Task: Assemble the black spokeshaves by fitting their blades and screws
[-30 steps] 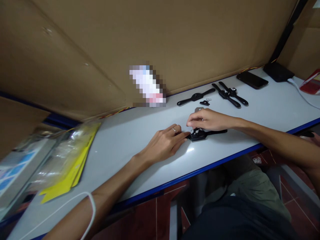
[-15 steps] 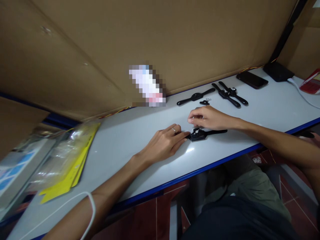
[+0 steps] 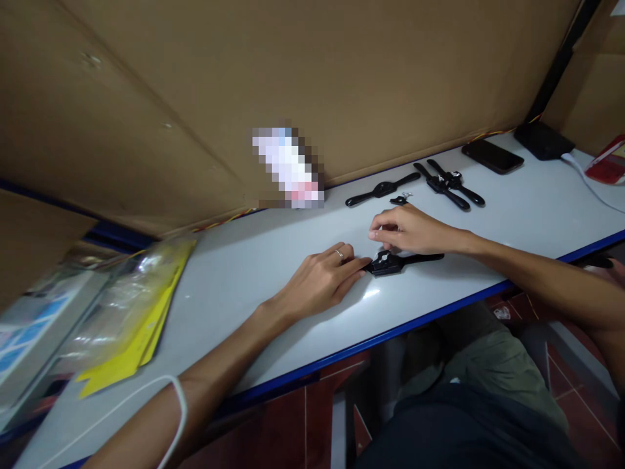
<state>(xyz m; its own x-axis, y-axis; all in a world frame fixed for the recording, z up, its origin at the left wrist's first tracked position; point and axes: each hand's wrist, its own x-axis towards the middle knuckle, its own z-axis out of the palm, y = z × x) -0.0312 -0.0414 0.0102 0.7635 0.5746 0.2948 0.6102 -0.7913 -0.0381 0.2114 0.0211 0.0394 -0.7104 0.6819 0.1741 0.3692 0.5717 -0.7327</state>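
A black spokeshave (image 3: 389, 262) lies near the table's front edge, with silvery parts at its middle. Its left handle end is pinched by my left hand (image 3: 325, 273), which wears a ring and rests on the table. Just above the spokeshave's body is my right hand (image 3: 407, 229), its thumb and fingers curled together in a pinch. Whatever is in that pinch is too small or hidden to name. Behind the right hand lies a small black part with silvery pieces (image 3: 399, 200). Farther back, another black spokeshave (image 3: 383, 189) lies alone.
Two more spokeshaves (image 3: 448, 185) lie together at the back. A dark phone (image 3: 492, 156), a black box (image 3: 544, 140) with a white cable and a red object (image 3: 605, 166) are at the right. Yellow sheets (image 3: 141, 332) under clear plastic lie left. A cardboard wall (image 3: 371, 85) stands behind.
My right hand has shifted very slightly over the spokeshave, its knuckles now covering a little more of the small black part behind. My left hand stays on the handle.
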